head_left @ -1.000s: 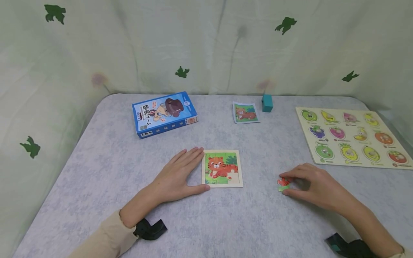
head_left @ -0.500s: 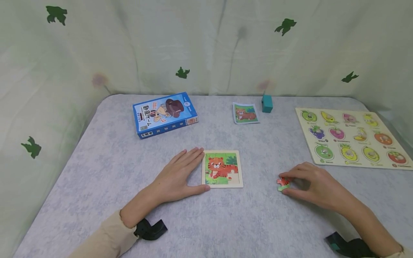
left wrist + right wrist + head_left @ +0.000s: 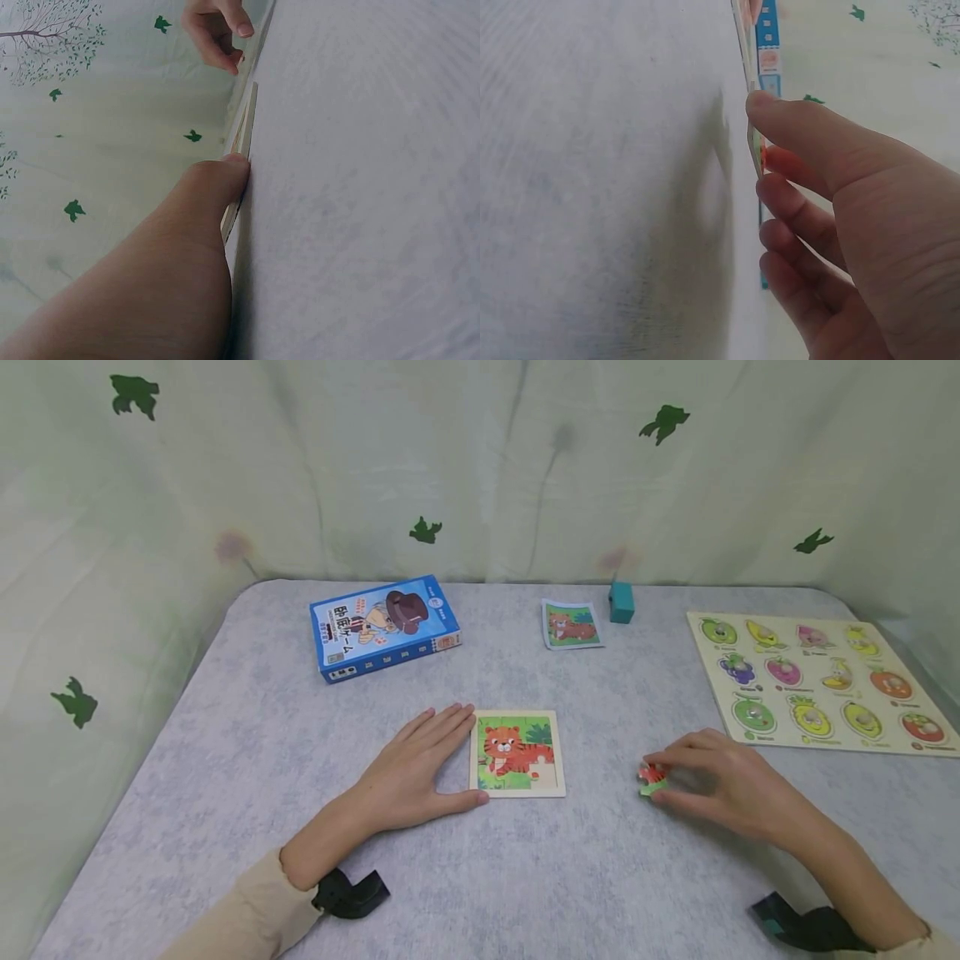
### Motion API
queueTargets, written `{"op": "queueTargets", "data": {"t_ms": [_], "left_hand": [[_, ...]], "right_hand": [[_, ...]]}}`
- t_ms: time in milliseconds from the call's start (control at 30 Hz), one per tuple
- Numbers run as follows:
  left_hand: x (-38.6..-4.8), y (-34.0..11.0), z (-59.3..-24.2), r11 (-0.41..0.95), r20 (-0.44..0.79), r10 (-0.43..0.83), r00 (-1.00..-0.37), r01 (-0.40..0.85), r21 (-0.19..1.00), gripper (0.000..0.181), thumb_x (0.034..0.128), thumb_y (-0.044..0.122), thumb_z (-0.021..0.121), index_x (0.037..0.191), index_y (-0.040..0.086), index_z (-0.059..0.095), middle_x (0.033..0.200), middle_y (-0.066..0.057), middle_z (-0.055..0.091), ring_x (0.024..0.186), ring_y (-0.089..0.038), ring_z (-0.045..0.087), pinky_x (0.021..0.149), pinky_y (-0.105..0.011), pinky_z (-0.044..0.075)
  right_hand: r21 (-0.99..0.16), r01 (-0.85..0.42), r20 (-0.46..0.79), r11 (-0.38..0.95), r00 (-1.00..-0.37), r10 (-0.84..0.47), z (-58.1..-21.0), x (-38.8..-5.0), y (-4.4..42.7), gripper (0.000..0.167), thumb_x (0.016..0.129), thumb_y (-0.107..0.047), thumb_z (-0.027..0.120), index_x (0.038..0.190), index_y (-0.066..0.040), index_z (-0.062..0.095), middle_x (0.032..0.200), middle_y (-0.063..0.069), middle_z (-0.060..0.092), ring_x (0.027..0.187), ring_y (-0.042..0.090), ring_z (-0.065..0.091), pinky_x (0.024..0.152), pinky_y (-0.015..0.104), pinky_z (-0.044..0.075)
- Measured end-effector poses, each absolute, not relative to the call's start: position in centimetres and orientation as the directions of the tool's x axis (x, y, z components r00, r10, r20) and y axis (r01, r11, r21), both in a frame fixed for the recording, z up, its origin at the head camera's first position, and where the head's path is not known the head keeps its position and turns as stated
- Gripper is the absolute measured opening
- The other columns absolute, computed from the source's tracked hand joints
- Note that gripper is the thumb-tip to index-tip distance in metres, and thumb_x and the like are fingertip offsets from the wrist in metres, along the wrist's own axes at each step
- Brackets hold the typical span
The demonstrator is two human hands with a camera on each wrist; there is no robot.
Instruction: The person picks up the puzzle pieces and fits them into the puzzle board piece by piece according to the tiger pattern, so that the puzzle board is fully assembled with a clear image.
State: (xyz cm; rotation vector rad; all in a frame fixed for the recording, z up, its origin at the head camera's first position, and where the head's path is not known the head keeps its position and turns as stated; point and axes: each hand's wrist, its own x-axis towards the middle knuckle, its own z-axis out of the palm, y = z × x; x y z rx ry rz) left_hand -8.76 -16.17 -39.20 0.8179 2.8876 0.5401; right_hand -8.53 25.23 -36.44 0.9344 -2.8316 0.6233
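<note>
A square wooden jigsaw puzzle with a red tiger picture lies on the table, its lower right corner showing bare wood. Against its left side rests my left hand, fingers straight, the thumb touching the lower edge of the frame. My right hand pinches a puzzle piece, red with dark stripes and green, between thumb and fingers to the right of the puzzle. In the right wrist view the piece appears edge-on, slightly above the tabletop.
A blue game box lies at the back left. Behind the puzzle are a tiger picture card and a teal block. A fruit peg board occupies the right side. A printed curtain hangs behind the table.
My right hand has shifted slightly left and lifted a little, carrying the puzzle piece with it. The left hand stays against the puzzle.
</note>
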Motion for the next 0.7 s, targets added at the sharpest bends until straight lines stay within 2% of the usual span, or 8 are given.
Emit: {"op": "queueTargets", "data": {"t_ms": [300, 700], "left_hand": [[-8.7, -16.2, -39.1, 0.787, 0.032, 0.527, -0.849, 0.502, 0.357, 0.104, 0.0879, 0.071, 0.064, 0.163, 0.008, 0.03, 0.17, -0.005, 0.026, 0.159, -0.022, 0.02, 0.131, -0.046, 0.015], [-8.7, -16.2, -39.2, 0.791, 0.021, 0.527, -0.85, 0.499, 0.354, 0.104, 0.0885, 0.072, 0.063, 0.163, 0.008, 0.029, 0.171, -0.005, 0.025, 0.159, -0.022, 0.019, 0.131, -0.047, 0.015]], "right_hand": [[-0.342, -0.571, 0.201, 0.746, -0.82, -0.536, -36.0, -8.8, 24.1, 0.042, 0.075, -0.029, 0.094, 0.115, -0.026, 0.08, 0.104, -0.018, 0.071, 0.094, 0.004, 0.062, 0.077, 0.028, 0.058], [-0.347, -0.608, 0.205, 0.714, -0.792, -0.575, -35.3, -9.6, 22.4, 0.044, 0.075, -0.028, 0.094, 0.115, -0.023, 0.078, 0.1, -0.019, 0.07, 0.095, 0.004, 0.062, 0.081, 0.035, 0.06]]}}
